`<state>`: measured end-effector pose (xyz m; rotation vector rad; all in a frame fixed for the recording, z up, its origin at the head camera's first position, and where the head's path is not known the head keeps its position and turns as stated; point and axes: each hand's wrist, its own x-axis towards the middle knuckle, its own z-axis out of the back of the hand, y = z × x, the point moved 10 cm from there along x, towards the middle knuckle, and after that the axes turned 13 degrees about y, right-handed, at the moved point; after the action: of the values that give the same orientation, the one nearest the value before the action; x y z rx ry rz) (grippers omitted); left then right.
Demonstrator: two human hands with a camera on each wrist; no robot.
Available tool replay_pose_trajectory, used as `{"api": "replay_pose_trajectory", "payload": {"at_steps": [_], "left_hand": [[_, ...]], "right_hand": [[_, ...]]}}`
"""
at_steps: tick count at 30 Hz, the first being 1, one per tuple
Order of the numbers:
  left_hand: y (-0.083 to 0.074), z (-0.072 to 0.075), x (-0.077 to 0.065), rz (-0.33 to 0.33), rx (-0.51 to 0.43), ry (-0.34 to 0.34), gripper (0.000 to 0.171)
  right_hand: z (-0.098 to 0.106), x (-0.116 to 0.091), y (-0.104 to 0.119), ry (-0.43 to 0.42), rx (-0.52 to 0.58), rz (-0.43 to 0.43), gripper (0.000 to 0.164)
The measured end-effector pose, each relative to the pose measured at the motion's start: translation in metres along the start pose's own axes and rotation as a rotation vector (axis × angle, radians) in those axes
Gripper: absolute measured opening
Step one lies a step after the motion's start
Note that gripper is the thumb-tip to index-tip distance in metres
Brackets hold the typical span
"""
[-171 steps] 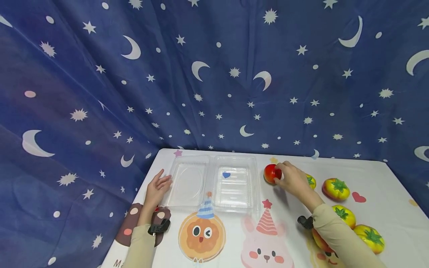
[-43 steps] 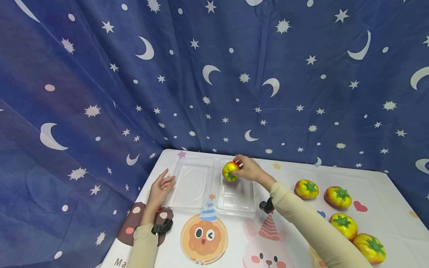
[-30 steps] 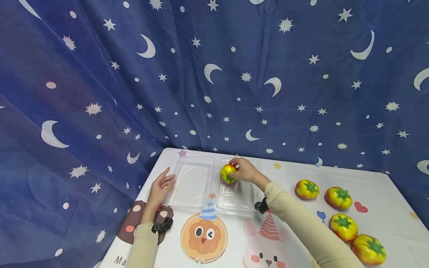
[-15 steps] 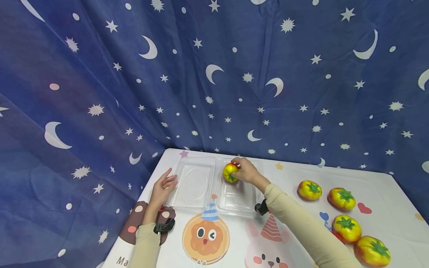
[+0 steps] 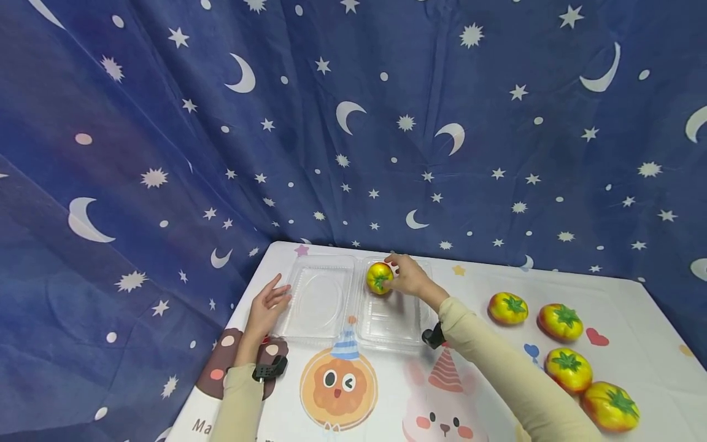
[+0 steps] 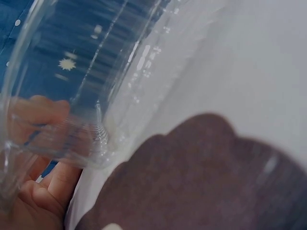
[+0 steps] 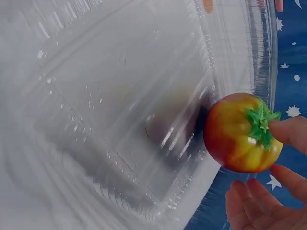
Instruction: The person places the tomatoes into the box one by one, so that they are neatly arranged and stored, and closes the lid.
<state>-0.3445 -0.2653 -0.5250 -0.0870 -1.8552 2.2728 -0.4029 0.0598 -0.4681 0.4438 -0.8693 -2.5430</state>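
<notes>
A yellow-red toy tomato (image 5: 380,278) with a green leafy top is pinched between thumb and fingers of my right hand (image 5: 411,277). It is at the far left corner of the right half of an open clear plastic clamshell box (image 5: 389,322). Close up in the right wrist view, the thumb lies on the tomato's (image 7: 240,134) leafy top and a finger touches its lower side. Whether the tomato rests on the box floor I cannot tell. My left hand (image 5: 265,310), fingers loosely bent, is beside the left edge of the box's other half (image 5: 317,301).
Several more toy tomatoes (image 5: 508,308) lie on the right of the table, some close to the right sleeve (image 5: 513,374). The white tablecloth (image 5: 635,313) has printed cartoon figures. A blue curtain (image 5: 331,123) with moons and stars hangs behind the table.
My right hand has carried the tomato left, from beside the box to over its right half, with the leafy top now showing. Over the last second it barely shifts. My left hand stays put.
</notes>
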Motion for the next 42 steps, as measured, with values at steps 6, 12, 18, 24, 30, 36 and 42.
{"api": "replay_pose_trajectory", "payload": {"at_steps": [6, 12, 18, 24, 30, 36, 42], "left_hand": [[-0.006, 0.0, 0.002, -0.016, 0.011, -0.002, 0.064], [0.006, 0.005, 0.005, -0.016, -0.003, -0.015, 0.066], [0.026, 0.007, 0.007, 0.005, 0.036, -0.04, 0.067], [0.023, 0.005, 0.005, 0.016, 0.02, -0.029, 0.067], [0.03, 0.006, 0.006, 0.019, 0.029, -0.042, 0.067], [0.032, 0.001, 0.005, 0.014, 0.021, -0.041, 0.067], [0.031, 0.001, 0.005, 0.007, 0.026, -0.046, 0.067]], "right_hand": [[0.019, -0.01, 0.0, -0.001, -0.019, -0.008, 0.054], [0.047, -0.028, -0.012, -0.032, -0.059, -0.024, 0.051], [0.078, -0.063, -0.049, -0.082, -0.075, -0.043, 0.048], [0.108, -0.112, -0.099, -0.101, -0.098, -0.115, 0.045], [0.128, -0.158, -0.154, -0.106, -0.099, -0.262, 0.051], [0.141, -0.202, -0.196, -0.111, -0.098, -0.36, 0.054], [0.143, -0.227, -0.225, -0.041, -0.095, -0.423, 0.06]]}}
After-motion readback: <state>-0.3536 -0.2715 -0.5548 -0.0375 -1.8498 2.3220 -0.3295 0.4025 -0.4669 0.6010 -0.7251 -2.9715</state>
